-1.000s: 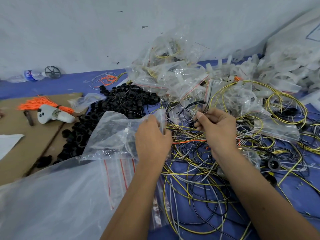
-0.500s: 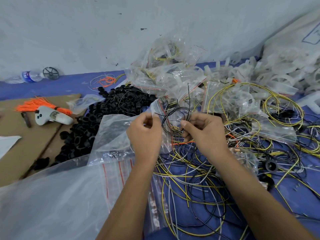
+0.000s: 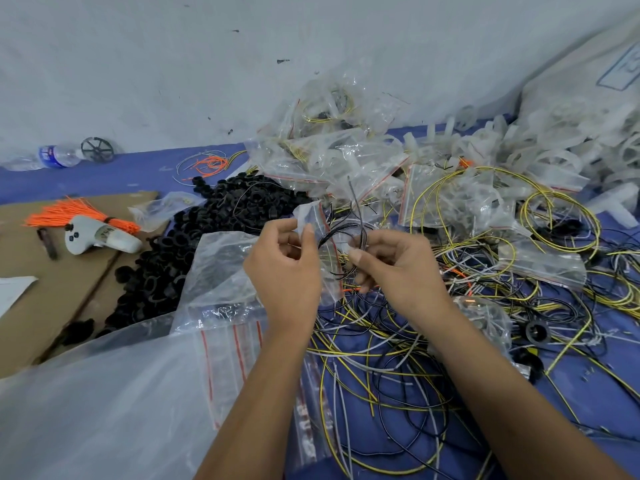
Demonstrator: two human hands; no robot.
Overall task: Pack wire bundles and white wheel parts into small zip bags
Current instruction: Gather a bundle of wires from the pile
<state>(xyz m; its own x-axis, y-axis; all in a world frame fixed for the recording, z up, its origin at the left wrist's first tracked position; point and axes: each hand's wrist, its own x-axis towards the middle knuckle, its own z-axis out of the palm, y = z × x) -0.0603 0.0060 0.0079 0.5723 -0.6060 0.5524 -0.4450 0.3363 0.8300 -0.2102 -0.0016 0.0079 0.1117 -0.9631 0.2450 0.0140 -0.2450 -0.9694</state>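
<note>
Since 1 second ago: both hands lifted from the pile level, small clear zip bag with a red seal stripe (image 3: 320, 247) now raised and opened at its mouth. Small coil of thin black wire (image 3: 341, 245), previously well right of the bag, now touching the mouth, partly across the red stripe. Meaning for the task, as a judgement: loading of 1 wire bundle just starting, coil not yet fully inside.

Left hand (image 3: 285, 268): fingers curled, thumb and forefinger pinching the upper edge of the bag. Right hand (image 3: 398, 268): fingers curled, pinching the right side of the coil. Coil between the 2 hands, just left of the right fingertips; 1 loose wire end standing up above it. Bag hanging down from the left fingers, lower part crumpled between the wrists.

Around: loose tangle of yellow, black and white wires (image 3: 381, 358) under both forearms, on the blue table surface (image 3: 616, 393). Stack of empty clear zip bags with red stripes (image 3: 228, 344) near the left forearm. Heap of black plastic ring parts (image 3: 194, 244) at left, heap of filled clear bags (image 3: 332, 157) behind, pile of white translucent wheel parts (image 3: 554, 150) at far right, well apart from the hands. No wheel part visible in the held bag, so likely still to add.
</note>
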